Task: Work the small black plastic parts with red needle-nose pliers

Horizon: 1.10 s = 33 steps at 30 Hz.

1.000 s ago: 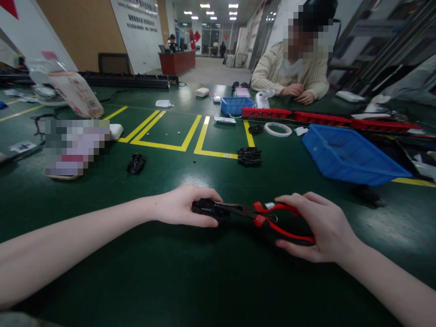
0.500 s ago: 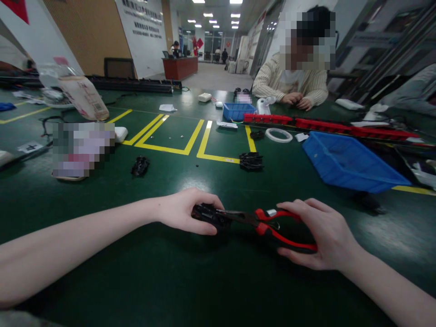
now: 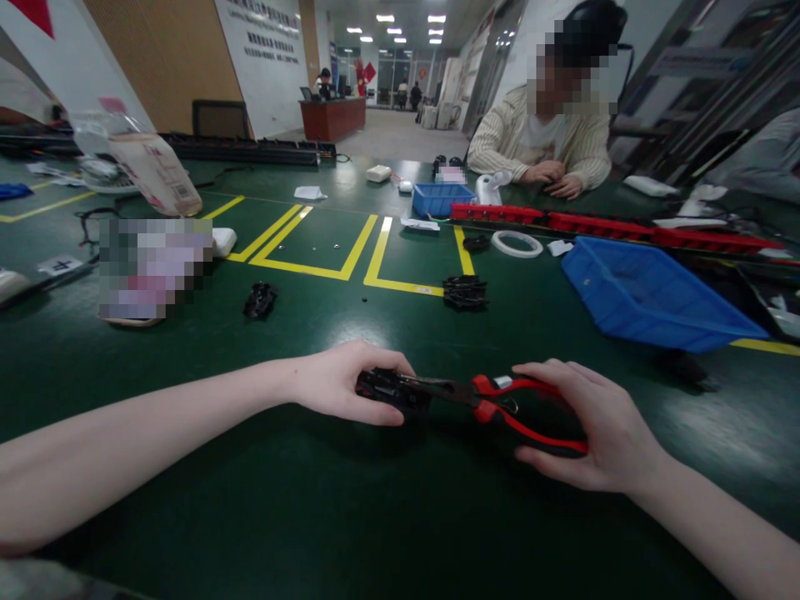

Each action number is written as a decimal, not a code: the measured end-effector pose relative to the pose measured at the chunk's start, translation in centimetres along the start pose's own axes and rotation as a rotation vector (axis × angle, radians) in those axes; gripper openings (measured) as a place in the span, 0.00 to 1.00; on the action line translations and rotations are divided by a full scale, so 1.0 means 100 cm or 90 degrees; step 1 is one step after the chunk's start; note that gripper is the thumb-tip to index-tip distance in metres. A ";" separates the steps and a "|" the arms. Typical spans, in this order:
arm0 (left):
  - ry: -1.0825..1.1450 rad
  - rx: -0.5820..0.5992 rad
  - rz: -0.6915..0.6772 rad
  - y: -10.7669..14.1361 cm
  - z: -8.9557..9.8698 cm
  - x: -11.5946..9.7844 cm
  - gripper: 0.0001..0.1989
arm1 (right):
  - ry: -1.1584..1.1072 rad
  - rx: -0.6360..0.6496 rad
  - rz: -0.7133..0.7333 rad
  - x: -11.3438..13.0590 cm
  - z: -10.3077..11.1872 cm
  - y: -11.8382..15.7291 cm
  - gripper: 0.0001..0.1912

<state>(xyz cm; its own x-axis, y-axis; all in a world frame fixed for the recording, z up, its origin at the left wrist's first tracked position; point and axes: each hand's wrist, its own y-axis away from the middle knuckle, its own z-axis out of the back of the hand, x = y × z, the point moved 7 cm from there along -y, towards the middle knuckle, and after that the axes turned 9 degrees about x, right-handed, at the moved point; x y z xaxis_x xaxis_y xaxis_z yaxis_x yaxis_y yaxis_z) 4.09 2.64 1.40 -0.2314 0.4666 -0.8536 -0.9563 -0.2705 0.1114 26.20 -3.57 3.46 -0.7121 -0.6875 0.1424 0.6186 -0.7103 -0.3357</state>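
Observation:
Between the thumb and fingers of my left hand (image 3: pixel 343 383) is a small black ribbed part (image 3: pixel 384 387), held just above or on the green table. My right hand (image 3: pixel 603 429) is wrapped round the handles of red-and-black needle-nose pliers (image 3: pixel 491 400). The handles stand spread apart, and the slim jaws point left, touching the near end of the black part. Whether the jaw tips grip anything on it I cannot tell. Beyond my hands lie two similar dark parts, a black clump (image 3: pixel 259 300) on the left and a black finned piece (image 3: pixel 464 292) on the right.
A blue bin (image 3: pixel 656 292) stands tilted at the right, near a white tape roll (image 3: pixel 517 243) and a long red strip (image 3: pixel 600 225). On the left are a phone (image 3: pixel 156 271) and a bottle (image 3: pixel 156 171). A co-worker (image 3: pixel 541 142) sits across the table.
The whole view has shifted slightly, the scene moving a little to the right. Both hands keep their holds, and the pliers stay at the black part.

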 end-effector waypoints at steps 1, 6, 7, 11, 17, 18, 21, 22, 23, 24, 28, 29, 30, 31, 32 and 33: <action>-0.004 -0.002 0.000 0.000 0.000 0.000 0.18 | -0.004 0.004 -0.004 0.000 -0.001 0.000 0.32; 0.016 -0.007 0.000 0.000 0.001 -0.001 0.18 | 0.000 0.017 -0.027 0.000 -0.002 0.000 0.30; 0.020 -0.009 0.000 0.000 0.001 -0.001 0.18 | 0.002 0.019 -0.028 0.001 -0.002 0.000 0.30; 0.010 -0.015 -0.001 0.000 0.002 -0.002 0.18 | -0.015 0.016 -0.045 0.001 -0.002 -0.001 0.29; 0.019 -0.022 0.001 0.000 0.003 -0.001 0.18 | -0.106 0.033 -0.114 -0.003 -0.008 0.001 0.27; 0.035 -0.023 0.000 0.000 0.003 -0.001 0.18 | -0.115 0.036 -0.124 -0.004 -0.009 0.001 0.27; 0.070 -0.027 0.003 0.000 0.004 0.001 0.18 | -0.122 0.043 -0.131 -0.006 -0.011 0.001 0.27; 0.077 -0.028 0.009 0.000 0.005 0.002 0.18 | -0.121 0.045 -0.128 -0.007 -0.012 0.001 0.27; 0.084 -0.026 0.019 0.000 0.005 0.003 0.18 | -0.118 0.045 -0.125 -0.007 -0.012 0.001 0.27; 0.091 -0.026 0.029 0.000 0.005 0.004 0.18 | -0.114 0.043 -0.123 -0.008 -0.012 0.002 0.27; 0.132 -0.010 0.041 0.000 0.004 0.006 0.19 | -0.085 0.028 -0.112 -0.009 -0.009 0.002 0.28; 0.143 -0.006 0.038 0.000 0.003 0.006 0.19 | -0.078 0.025 -0.110 -0.008 -0.009 0.002 0.28; 0.152 -0.002 0.034 0.000 0.003 0.006 0.19 | -0.074 0.023 -0.106 -0.008 -0.008 0.002 0.28; 0.157 -0.001 0.032 0.000 0.003 0.006 0.19 | -0.071 0.021 -0.104 -0.008 -0.007 0.002 0.28; 0.157 -0.002 0.032 0.000 0.003 0.006 0.19 | -0.069 0.020 -0.102 -0.007 -0.007 0.002 0.28; 0.153 -0.005 0.033 0.000 0.003 0.006 0.20 | -0.065 0.019 -0.100 -0.007 -0.006 0.002 0.28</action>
<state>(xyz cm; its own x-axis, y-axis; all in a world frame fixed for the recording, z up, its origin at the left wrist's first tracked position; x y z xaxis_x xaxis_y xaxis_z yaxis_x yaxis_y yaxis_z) 3.86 3.19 1.07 -0.2305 0.2375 -0.9436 -0.9425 -0.2959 0.1557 26.65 -3.14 2.75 -0.7644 -0.5780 0.2857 0.5126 -0.8135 -0.2746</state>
